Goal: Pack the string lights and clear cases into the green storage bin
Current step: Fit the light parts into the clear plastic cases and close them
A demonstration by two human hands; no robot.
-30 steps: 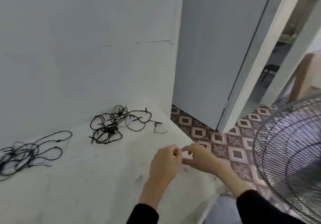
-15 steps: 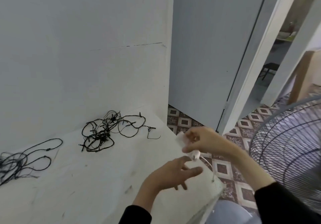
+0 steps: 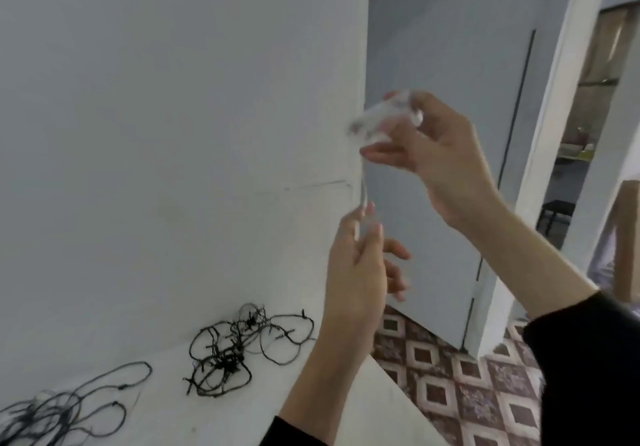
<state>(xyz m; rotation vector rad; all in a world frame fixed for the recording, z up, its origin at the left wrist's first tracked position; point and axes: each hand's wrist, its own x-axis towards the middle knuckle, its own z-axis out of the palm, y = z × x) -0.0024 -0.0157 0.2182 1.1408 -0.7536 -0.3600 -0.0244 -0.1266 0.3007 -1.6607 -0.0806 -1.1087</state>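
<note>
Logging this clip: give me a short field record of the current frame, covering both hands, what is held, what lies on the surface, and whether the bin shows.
right hand: raised, grip on a blurred clear case
left hand: below it, pinching a thin clear cord hanging from the case
white surface: two dark string-light tangles, one central, one at left edge, apart
green bin: not in view
floor: patterned tiles

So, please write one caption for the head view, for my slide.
Right hand lifts a clear case; left hand pinches its cord.
</note>
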